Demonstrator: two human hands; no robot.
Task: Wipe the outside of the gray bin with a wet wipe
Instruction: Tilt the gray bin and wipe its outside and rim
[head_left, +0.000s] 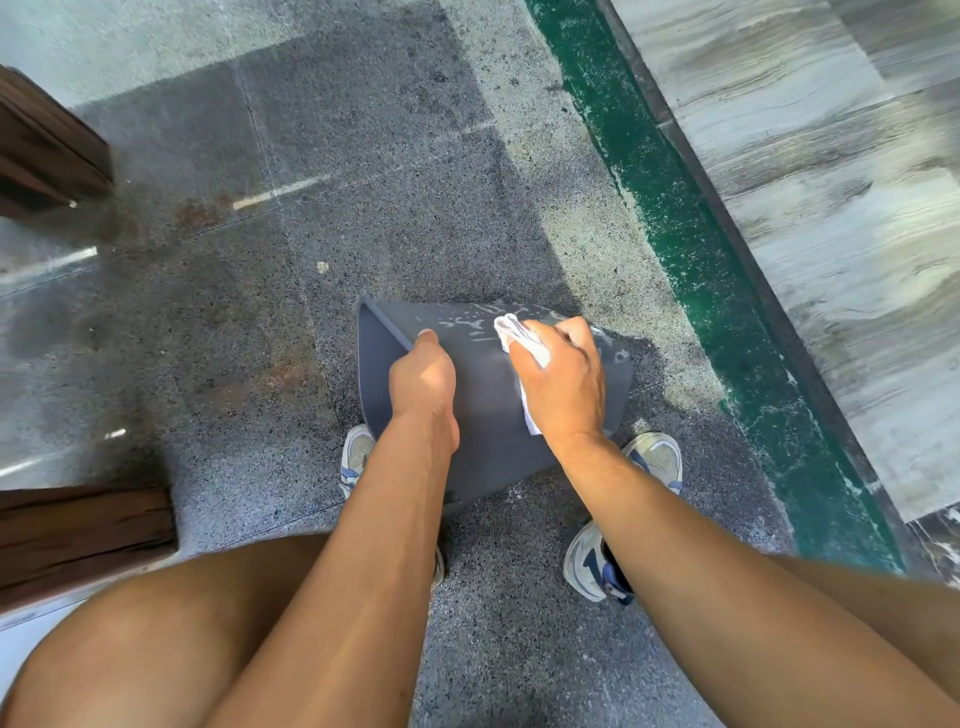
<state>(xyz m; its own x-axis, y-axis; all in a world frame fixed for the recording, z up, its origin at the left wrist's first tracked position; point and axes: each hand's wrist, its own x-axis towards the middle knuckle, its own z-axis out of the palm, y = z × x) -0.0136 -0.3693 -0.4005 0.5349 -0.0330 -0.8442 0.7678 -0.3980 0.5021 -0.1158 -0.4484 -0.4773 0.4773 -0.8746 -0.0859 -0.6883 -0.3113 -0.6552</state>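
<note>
The gray bin (485, 410) lies tipped on its side on the speckled floor between my feet, its open mouth facing left. My left hand (422, 376) grips the bin's rim at the mouth, thumb on the outer wall. My right hand (563, 382) presses a crumpled white wet wipe (519, 338) against the bin's upper outer wall near its base end. Wet streaks (467, 323) show on the gray surface just left of the wipe. Part of the wipe hangs below my right palm.
My two sneakers (655, 457) stand on either side of the bin. Dark wooden furniture (49, 150) stands at the far left, with another wooden piece (83, 535) at the near left. A green painted strip (691, 270) and a raised stone ledge (841, 208) run along the right.
</note>
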